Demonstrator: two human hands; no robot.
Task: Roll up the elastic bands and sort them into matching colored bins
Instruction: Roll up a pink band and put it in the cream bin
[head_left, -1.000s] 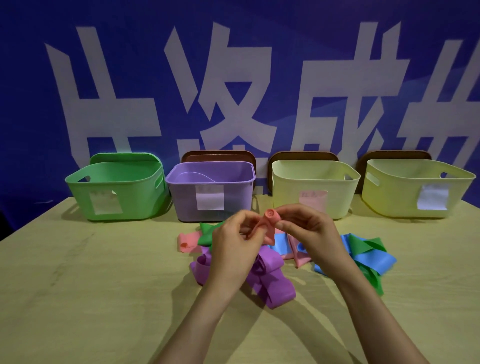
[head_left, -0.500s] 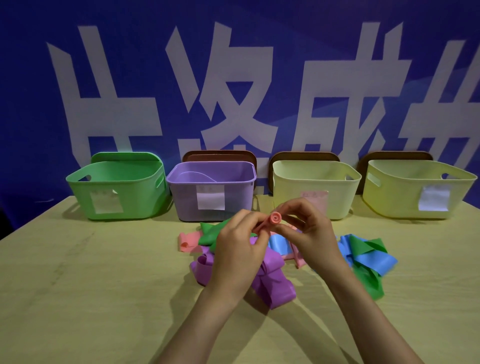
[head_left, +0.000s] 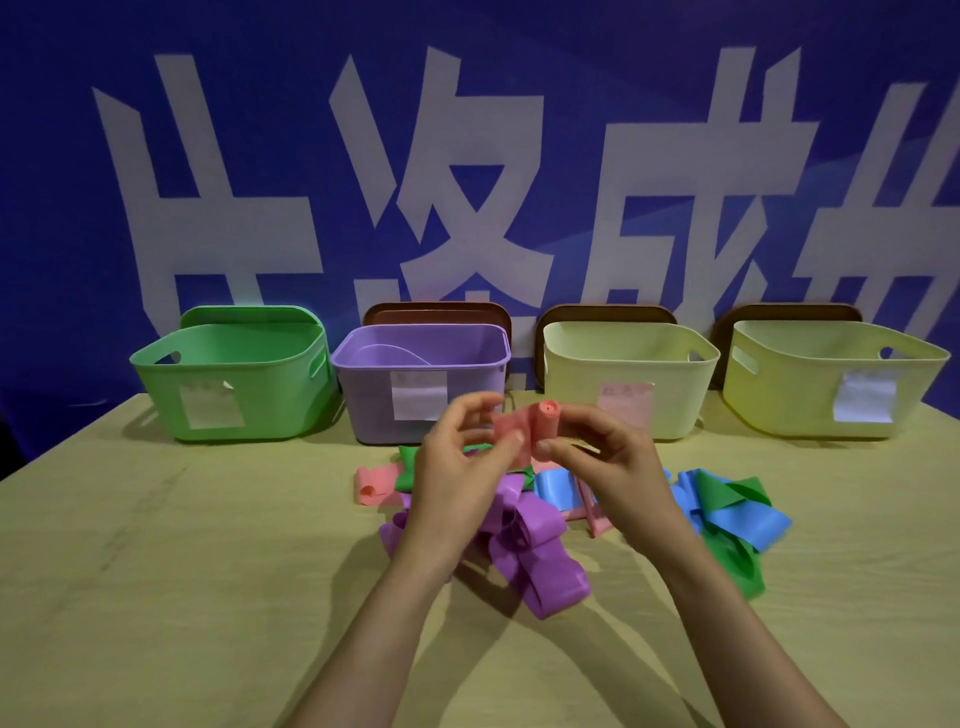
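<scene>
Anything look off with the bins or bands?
Nothing spilled or damaged. Oddity: no pink or blue bin; the third bin and fourth bin are both pale yellow. The third's label looks pinkish, so the pink band likely goes there.

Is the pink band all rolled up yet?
Partly rolled. The pink band has a tight roll by the right hand, and a flat tail runs to the left hand.

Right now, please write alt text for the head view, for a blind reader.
The left hand and right hand hold a partly rolled pink band above loose bands on a table. Behind stand a green bin, a purple bin and two yellowish bins.
</scene>
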